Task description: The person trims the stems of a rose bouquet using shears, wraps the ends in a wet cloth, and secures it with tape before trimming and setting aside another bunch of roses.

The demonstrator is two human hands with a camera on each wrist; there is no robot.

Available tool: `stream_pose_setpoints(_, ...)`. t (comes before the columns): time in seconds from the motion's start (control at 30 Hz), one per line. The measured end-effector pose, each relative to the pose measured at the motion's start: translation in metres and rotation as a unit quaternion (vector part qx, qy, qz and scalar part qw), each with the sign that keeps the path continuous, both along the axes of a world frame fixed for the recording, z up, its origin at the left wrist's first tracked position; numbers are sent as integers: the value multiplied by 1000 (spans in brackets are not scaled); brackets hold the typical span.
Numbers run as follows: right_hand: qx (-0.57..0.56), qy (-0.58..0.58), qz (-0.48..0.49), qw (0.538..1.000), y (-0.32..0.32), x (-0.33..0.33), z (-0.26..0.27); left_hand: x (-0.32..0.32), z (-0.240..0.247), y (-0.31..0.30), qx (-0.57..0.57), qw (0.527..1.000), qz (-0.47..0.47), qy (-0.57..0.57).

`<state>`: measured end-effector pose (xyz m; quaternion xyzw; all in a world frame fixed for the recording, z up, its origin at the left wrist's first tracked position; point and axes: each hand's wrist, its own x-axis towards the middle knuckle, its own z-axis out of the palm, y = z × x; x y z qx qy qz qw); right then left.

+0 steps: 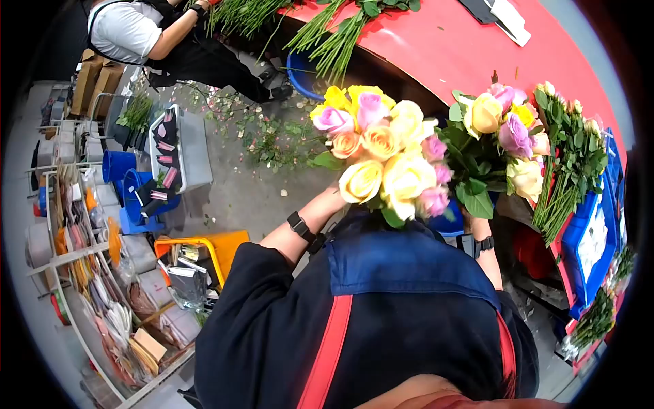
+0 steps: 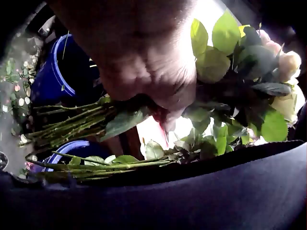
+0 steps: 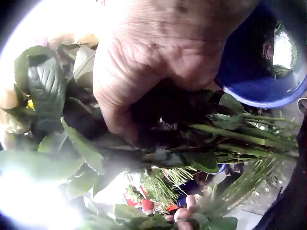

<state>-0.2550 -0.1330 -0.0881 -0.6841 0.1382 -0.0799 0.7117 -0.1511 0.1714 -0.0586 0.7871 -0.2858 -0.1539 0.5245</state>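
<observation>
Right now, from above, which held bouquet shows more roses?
The bouquet in the left hand: it is visibly fuller; the other bouquet, in the right hand, shows fewer.

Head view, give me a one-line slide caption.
One bunch of mixed roses in the left hand, another bunch in the right hand, beside a red table and a leaf-strewn floor.
</observation>
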Motion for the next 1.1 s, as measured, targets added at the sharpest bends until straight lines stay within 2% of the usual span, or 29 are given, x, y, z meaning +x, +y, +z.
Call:
stream_pose_setpoints(0.2, -10, -4, 3, 1000, 7, 0, 6, 2, 26, -5, 31, 997, 55, -45)
stream_pose_setpoints(0.3, -6, -6, 5, 1000, 12, 1, 8, 6, 3, -6, 25, 993, 70, -92)
stream_pose_setpoints(0.33, -5, -9, 6, 1000, 13, 4, 9, 5, -16, -5, -32, 996, 68, -39)
stream_pose_setpoints(0.47, 6, -26, 13, 1000, 24, 23, 12, 5, -24, 0, -43, 997, 26, -64)
stream_pose_setpoints(0.57, 19, -34, 19, 999, 33, 34, 12, 7, 0, -1, -24, 981, -66, 181)
stream_pose_setpoints(0.6, 25, -36, 23, 999, 37, 37, 12, 9, -24, -12, -150, 953, -60, 255)
stream_pose_setpoints(0.63, 33, -35, 27, 998, 40, 38, 11, 9, -44, -10, -113, 960, -73, 246)
stream_pose_setpoints(0.73, 66, -27, 48, 996, 50, 38, 13, 8, -7, -26, -69, 973, -99, 196)
stream_pose_setpoints(0.9, 117, -22, 72, 990, 58, 38, 8, 8, -8, -9, -43, 983, -103, 148)
stream_pose_setpoints(0.97, 56, -16, 86, 995, 57, 37, 4, 9, -12, 1, -32, 986, -99, 134)
stream_pose_setpoints(1.03, -154, 10, 116, 981, 49, 32, -1, 10, -15, 10, -25, 988, -95, 120)
stream_pose_setpoints(1.1, -95, 14, 116, 989, 47, 32, -3, 10, -15, 12, -25, 989, -87, 116)
